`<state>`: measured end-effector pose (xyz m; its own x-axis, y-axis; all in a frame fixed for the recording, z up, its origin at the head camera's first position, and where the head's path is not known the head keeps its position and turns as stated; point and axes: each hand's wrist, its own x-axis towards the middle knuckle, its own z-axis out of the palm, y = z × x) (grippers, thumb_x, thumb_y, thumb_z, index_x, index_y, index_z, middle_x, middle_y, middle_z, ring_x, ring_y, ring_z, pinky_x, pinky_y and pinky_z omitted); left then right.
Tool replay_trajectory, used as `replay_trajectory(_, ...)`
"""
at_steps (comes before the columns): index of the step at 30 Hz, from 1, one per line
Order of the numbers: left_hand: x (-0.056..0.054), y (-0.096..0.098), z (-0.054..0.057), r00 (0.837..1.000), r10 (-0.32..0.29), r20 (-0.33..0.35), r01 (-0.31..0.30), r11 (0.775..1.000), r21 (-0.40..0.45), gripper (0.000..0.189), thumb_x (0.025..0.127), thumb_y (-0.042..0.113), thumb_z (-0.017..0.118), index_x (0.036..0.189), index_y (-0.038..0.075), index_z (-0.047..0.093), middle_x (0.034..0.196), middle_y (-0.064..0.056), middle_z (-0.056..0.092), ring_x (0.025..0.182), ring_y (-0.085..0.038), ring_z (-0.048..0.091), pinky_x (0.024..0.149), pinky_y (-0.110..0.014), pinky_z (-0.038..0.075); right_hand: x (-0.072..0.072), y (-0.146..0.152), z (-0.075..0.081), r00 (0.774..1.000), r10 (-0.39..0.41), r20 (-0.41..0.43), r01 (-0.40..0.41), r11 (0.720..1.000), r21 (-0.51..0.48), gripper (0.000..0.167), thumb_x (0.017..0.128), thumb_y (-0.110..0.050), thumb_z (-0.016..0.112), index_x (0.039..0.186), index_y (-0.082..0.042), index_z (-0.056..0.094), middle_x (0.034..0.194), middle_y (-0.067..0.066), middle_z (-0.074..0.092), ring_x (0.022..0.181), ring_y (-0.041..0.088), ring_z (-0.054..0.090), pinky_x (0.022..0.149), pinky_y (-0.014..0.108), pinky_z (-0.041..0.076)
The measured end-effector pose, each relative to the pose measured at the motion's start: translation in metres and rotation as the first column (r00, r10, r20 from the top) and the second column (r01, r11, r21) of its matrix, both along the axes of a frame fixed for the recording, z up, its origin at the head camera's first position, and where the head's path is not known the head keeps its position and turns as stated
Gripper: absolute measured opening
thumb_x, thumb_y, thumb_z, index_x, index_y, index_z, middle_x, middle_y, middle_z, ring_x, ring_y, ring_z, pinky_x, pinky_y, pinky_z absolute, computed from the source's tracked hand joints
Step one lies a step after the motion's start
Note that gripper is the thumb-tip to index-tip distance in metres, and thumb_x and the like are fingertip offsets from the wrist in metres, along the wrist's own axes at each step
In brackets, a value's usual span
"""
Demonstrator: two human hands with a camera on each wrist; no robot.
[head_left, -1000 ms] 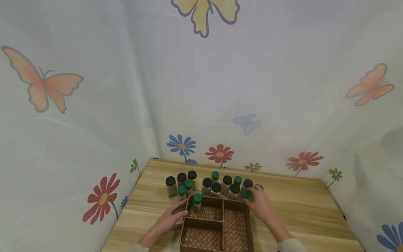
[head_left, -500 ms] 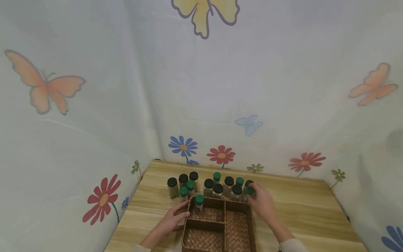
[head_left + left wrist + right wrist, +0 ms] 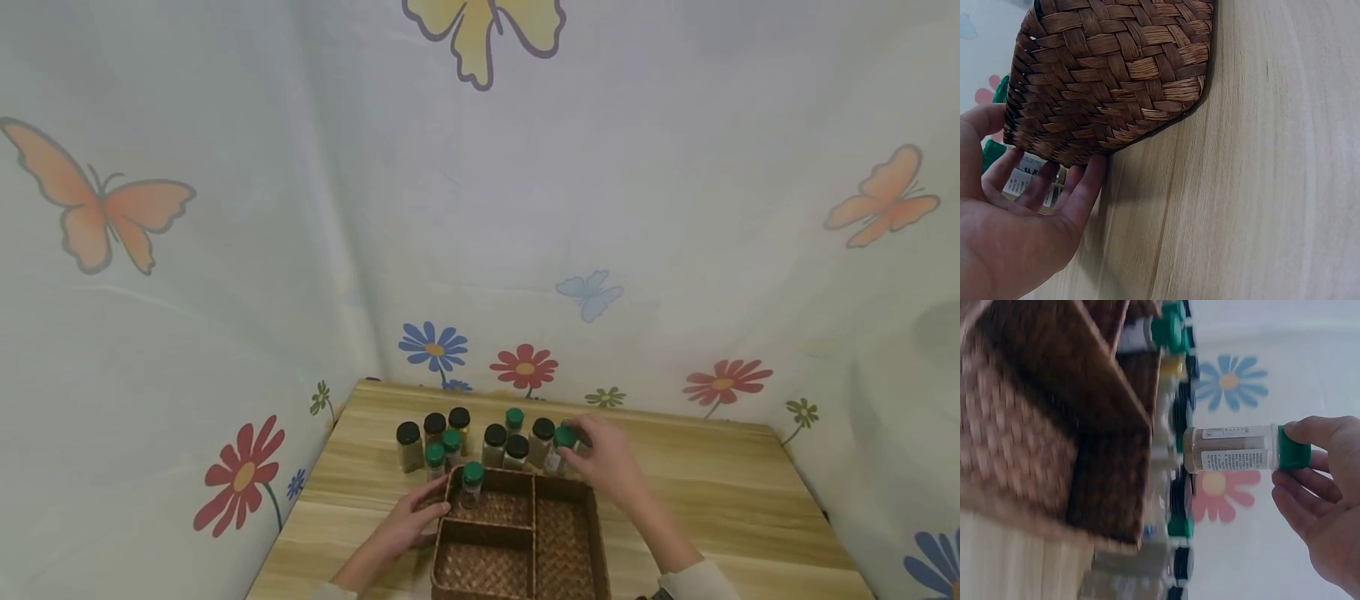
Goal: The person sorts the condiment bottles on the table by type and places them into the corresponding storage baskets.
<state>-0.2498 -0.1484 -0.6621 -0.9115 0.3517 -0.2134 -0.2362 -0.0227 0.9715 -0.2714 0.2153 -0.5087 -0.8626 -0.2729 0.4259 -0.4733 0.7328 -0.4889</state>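
My right hand (image 3: 611,462) pinches the green cap of a spice jar (image 3: 1232,450) between thumb and fingers. The jar is upright, with white labels and brownish contents, raised over the back rim of a brown woven basket (image 3: 566,533). At the basket's back left corner, my left hand (image 3: 405,523) grips the woven wall; in the left wrist view its thumb and fingers lie along the outside (image 3: 1116,69). Another green-capped jar (image 3: 471,487) stands in the back left compartment. The basket's other two compartments, front left and right, show bare weave.
Behind the basket stand several black-capped jars (image 3: 493,446) and green-capped jars (image 3: 513,421). A second cluster, including a black-capped jar (image 3: 409,447), is at the back left. The wooden table (image 3: 720,500) meets a flower-printed curtain (image 3: 675,292) at the back.
My right hand has lifted the green-capped jar from the right end of the row and moved left, over the neighbouring jars. My left hand stays on the basket's corner.
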Motion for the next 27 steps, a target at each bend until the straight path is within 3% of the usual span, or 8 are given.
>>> replay_trajectory(4,0.001,0.000,0.001,1.000,0.001,-0.005,-0.001,1.000,0.006,0.065,0.110,0.021,0.060,0.166,0.003,0.031,0.165,-0.032,0.030,0.144,-0.051,0.044,0.100,-0.062,0.056,0.008,-0.026,-0.004,0.993,0.104,0.061,-0.100,0.993,-0.068,0.036,0.089,-0.009,0.087,0.122,-0.005,0.073,0.108,0.000,0.069,0.095,0.017,0.069,0.079,0.033,0.063)
replay_trajectory(10,0.001,0.000,0.001,1.000,0.007,-0.015,-0.007,1.000,0.005,0.065,0.109,0.020,0.061,0.165,0.003,0.032,0.164,-0.032,0.033,0.143,-0.048,0.046,0.099,-0.062,0.057,0.010,-0.058,-0.033,0.973,0.195,0.128,-0.184,0.979,-0.087,0.035,0.092,-0.009,0.084,0.125,-0.007,0.072,0.113,0.000,0.067,0.100,0.018,0.069,0.083,0.036,0.063)
replay_trajectory(18,0.002,0.000,0.000,1.000,0.019,-0.015,-0.019,1.000,0.003,0.066,0.109,0.019,0.061,0.165,0.002,0.032,0.164,-0.033,0.034,0.143,-0.051,0.045,0.099,-0.062,0.057,-0.001,-0.081,-0.071,0.969,0.180,0.167,-0.170,0.983,-0.070,0.034,0.093,-0.009,0.083,0.125,-0.007,0.072,0.115,0.002,0.070,0.103,0.019,0.069,0.085,0.039,0.062)
replay_trajectory(27,0.001,0.000,-0.002,1.000,0.017,-0.023,-0.017,1.000,0.005,0.066,0.108,0.019,0.062,0.165,0.002,0.032,0.164,-0.033,0.033,0.143,-0.050,0.045,0.099,-0.062,0.057,-0.006,-0.089,-0.089,0.966,0.177,0.187,-0.173,0.984,-0.041,0.033,0.092,-0.008,0.084,0.122,-0.008,0.072,0.113,0.003,0.069,0.101,0.019,0.069,0.082,0.036,0.062)
